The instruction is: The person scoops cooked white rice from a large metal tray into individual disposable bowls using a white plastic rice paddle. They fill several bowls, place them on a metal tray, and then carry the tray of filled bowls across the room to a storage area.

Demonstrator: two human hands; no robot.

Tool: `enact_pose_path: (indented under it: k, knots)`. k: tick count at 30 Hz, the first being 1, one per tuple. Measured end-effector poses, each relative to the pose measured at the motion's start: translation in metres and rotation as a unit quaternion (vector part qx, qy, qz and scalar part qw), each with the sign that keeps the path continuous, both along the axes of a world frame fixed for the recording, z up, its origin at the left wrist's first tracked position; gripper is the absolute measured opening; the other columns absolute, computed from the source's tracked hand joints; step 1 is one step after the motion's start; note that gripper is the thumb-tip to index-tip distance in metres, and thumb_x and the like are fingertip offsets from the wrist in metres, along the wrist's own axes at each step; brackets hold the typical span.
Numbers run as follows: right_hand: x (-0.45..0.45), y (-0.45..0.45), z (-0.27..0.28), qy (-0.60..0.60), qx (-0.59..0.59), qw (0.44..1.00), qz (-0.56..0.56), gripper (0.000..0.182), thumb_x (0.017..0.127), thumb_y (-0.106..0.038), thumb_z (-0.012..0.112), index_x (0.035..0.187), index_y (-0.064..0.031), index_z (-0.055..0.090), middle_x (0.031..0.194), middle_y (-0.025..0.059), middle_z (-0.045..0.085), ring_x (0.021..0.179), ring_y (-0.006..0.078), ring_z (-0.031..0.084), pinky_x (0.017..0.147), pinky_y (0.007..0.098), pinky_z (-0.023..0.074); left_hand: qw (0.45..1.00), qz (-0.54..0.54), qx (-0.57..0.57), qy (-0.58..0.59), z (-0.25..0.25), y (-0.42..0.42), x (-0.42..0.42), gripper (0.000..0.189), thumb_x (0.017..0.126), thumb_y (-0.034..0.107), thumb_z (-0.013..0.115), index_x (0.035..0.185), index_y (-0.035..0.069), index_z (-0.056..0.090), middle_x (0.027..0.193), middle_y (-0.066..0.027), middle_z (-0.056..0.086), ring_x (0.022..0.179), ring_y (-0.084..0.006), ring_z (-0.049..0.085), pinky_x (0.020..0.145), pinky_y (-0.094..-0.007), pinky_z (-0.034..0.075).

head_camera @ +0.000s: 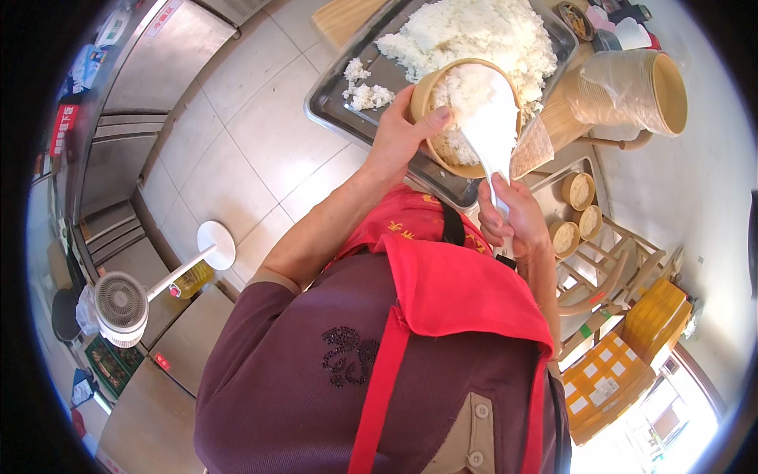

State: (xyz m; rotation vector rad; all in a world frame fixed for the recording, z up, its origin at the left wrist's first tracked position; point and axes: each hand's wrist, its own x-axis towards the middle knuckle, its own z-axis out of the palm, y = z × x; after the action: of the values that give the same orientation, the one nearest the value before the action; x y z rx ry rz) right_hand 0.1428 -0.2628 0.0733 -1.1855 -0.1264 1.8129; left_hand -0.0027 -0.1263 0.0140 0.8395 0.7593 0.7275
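Observation:
Tilted above the near edge of a metal tray (331, 101), a round tan bowl (420, 101) holds cooked rice (447, 142). My left hand (408, 127) grips the bowl's left side, its thumb over the rim. A white rice paddle (494, 127) lies against the rice inside the bowl, and my right hand (512, 213) is closed around its handle. Behind the bowl, a large mound of cooked rice (474, 35) fills much of the tray, with small clumps (368, 96) at its left.
A plastic-wrapped stack of tan bowls (622, 89) lies on its side at the right. Several rice-filled bowls (578, 191) stand on another metal tray (548, 192). Wooden chairs (616, 284) and taped boxes (610, 379) are at the lower right; a white standing fan (121, 302) is at the left.

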Motion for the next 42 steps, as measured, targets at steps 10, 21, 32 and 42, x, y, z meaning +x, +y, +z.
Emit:
enact_pose_path:
  k: [10, 21, 32, 42]
  knots:
    - [0.031, 0.020, -0.017, -0.410, -0.015, 0.912, 0.002, 0.030, 0.092, -0.028, 0.044, 0.080, -0.0018, 0.052, 0.050, 0.0036, 0.047, 0.036, 0.0098, 0.039, 0.034, 0.0253, 0.0338, 0.988, 0.062, -0.129, -0.058, -0.028, 0.019, -0.066, 0.059, 0.086, 0.045, 0.051, 0.130, 0.008, 0.037, 0.130, -0.0068, 0.044, 0.119, -0.0206, 0.041, 0.102, -0.0388, 0.030]
    - [-0.028, 0.045, 0.033, -0.370, -0.050, 0.881, 0.289, 0.044, 0.092, -0.034, 0.045, 0.067, 0.0015, 0.051, 0.046, 0.0070, 0.050, 0.034, 0.0123, 0.047, 0.034, 0.0250, 0.0362, 0.999, 0.013, -0.045, 0.001, -0.015, 0.023, -0.078, 0.063, 0.085, 0.042, 0.057, 0.128, 0.002, 0.037, 0.113, -0.0083, 0.051, 0.106, -0.0172, 0.049, 0.088, -0.0348, 0.042]
    - [-0.001, 0.036, 0.031, -0.634, -0.046, 0.732, 0.245, 0.041, 0.090, -0.032, 0.047, 0.072, 0.0042, 0.056, 0.048, 0.0140, 0.051, 0.040, 0.0243, 0.052, 0.044, 0.0353, 0.0415, 0.995, 0.007, -0.076, -0.061, -0.008, 0.016, -0.062, 0.059, 0.083, 0.028, 0.062, 0.128, 0.000, 0.038, 0.114, -0.0089, 0.052, 0.104, -0.0164, 0.051, 0.086, -0.0306, 0.043]
    - [-0.012, 0.022, 0.047, -0.854, 0.015, 0.420, 0.307, 0.028, 0.089, -0.026, 0.047, 0.078, -0.0011, 0.054, 0.063, 0.0176, 0.058, 0.060, 0.0353, 0.058, 0.053, 0.0431, 0.0426, 0.991, -0.044, -0.099, -0.084, -0.005, 0.025, -0.061, 0.050, 0.085, 0.030, 0.058, 0.124, 0.003, 0.043, 0.113, -0.0070, 0.053, 0.105, -0.0158, 0.051, 0.088, -0.0308, 0.042]
